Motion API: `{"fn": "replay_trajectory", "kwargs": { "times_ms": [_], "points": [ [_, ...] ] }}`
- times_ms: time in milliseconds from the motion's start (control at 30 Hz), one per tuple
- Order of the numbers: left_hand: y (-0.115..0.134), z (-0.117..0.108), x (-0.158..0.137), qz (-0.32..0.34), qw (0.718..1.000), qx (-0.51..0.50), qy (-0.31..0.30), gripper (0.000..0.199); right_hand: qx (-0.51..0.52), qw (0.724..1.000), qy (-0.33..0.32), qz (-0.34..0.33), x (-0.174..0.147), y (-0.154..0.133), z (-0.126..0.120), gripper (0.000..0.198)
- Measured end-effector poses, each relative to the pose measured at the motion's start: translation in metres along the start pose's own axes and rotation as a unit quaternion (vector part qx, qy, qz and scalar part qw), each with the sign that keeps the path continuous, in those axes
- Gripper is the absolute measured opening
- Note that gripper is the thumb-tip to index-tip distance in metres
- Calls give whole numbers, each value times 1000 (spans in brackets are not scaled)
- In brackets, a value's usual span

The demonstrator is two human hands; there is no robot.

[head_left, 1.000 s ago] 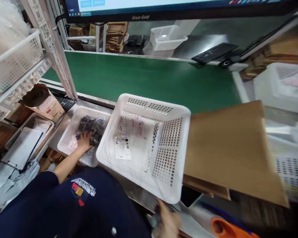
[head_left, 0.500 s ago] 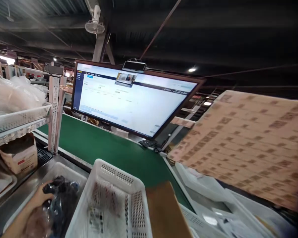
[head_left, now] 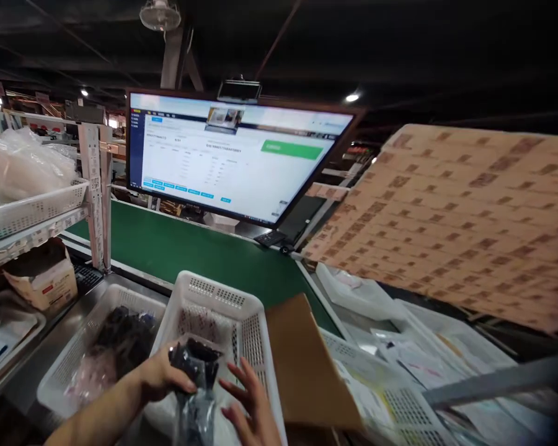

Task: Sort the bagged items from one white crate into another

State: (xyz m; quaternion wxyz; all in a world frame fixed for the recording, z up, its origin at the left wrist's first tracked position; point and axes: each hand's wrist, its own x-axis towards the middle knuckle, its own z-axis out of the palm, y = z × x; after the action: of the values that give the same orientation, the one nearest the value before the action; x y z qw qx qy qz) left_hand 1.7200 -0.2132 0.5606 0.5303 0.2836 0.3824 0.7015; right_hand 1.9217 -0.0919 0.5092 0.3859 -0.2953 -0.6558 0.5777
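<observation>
A black item in a clear plastic bag is gripped by my left hand, thumb across its front. It is held over a white perforated basket, which has clear plastic bags inside. My right hand is just right of the bag, fingers spread, holding nothing. To the left, another white basket contains dark and pinkish bagged items. What the black item is exactly I cannot make out.
A large monitor stands behind a green conveyor belt. An open cardboard box is right of the middle basket. A big patterned cardboard sheet leans at the right. More baskets sit below it. A shelf post rises at the left.
My left hand has moved right from the left basket, carrying the black bagged item over the middle basket. My right hand has come into view. The monitor now displays a green bar and more text.
</observation>
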Motion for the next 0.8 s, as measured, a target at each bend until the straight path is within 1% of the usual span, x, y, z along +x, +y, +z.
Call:
{"fn": "replay_trajectory", "kwargs": {
  "times_ms": [33, 67, 133, 200, 267, 367, 433, 533, 567, 633, 667, 700, 733, 767, 800],
  "points": [
    [-3, 4, -2, -9, 1000, 8, -5, 62, 14, 999, -44, 9, -13, -5, 15, 79],
    [-3, 7, -6, -11, 1000, 15, 6, 61, 26, 996, -87, 11, -22, -11, 28, 76],
    [0, 7, -14, 0, 998, 22, 64, 58, 48, 995, -91, 21, -29, -21, 48, 70],
    [1, 4, -17, 6, 991, 11, 136, 61, 67, 995, -70, 29, -30, -23, 57, 68],
    [-3, 3, -16, 3, 981, -12, 195, 67, 60, 997, -48, 28, -30, -20, 59, 63],
    [-14, 8, -14, 19, 967, -38, 252, 71, 17, 999, -16, 29, -34, -16, 58, 55],
    [-22, 13, -13, 54, 958, -37, 279, 72, 2, 1000, 2, 31, -37, -16, 58, 57],
    [-27, 17, -10, 95, 949, -31, 300, 71, 15, 999, 6, 29, -40, -17, 58, 62],
    [-27, 16, -8, 102, 946, -33, 307, 70, 19, 999, 1, 25, -42, -18, 57, 62],
    [-25, 11, -5, 111, 937, -40, 329, 70, 7, 1000, -8, 9, -46, -25, 50, 56],
    [-22, 6, -4, 114, 932, -46, 340, 70, -9, 1000, 5, -6, -48, -29, 44, 51],
    [-19, 2, -3, 114, 928, -55, 350, 68, -31, 998, 42, -31, -48, -33, 37, 45],
    [-16, -3, -2, 111, 925, -67, 358, 66, -54, 991, 105, -66, -46, -37, 29, 41],
    [-14, -8, -2, 106, 922, -82, 363, 63, -79, 973, 187, -112, -42, -39, 20, 38],
    [-11, -12, -2, 98, 920, -97, 366, 59, -104, 946, 265, -154, -35, -39, 13, 37]
  ]
}}
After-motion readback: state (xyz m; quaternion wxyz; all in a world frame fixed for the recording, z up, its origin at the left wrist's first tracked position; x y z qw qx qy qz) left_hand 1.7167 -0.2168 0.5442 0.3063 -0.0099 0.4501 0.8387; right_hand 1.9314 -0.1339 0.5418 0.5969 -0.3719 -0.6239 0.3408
